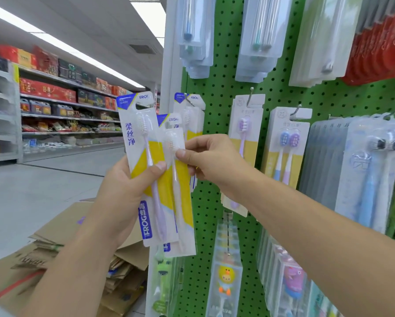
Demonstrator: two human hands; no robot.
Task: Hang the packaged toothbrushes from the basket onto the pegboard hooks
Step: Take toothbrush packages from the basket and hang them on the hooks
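Left hand (pixel 128 191): you hold two toothbrush packs fanned just left of the pegboard (pixel 217 92), thumb clamped across the front pack (pixel 144 161)
Right hand (pixel 212 161): your thumb and fingers pinch the rear pack (pixel 180 202) near its brush head, as if to draw it out of the fan
Hook (pixel 187 97): at the pegboard's left edge, above your hands, with one matching pack (pixel 190 110) already hung
Weight: judge them very light, thin card with a clear blister
Stiffness: the card should flex, the blister may dent if you squeeze
Slip: glossy faces probably slide on each other
Where to hold: take the card edges high, below the hang hole, keeping the hole free
Basket: not in view
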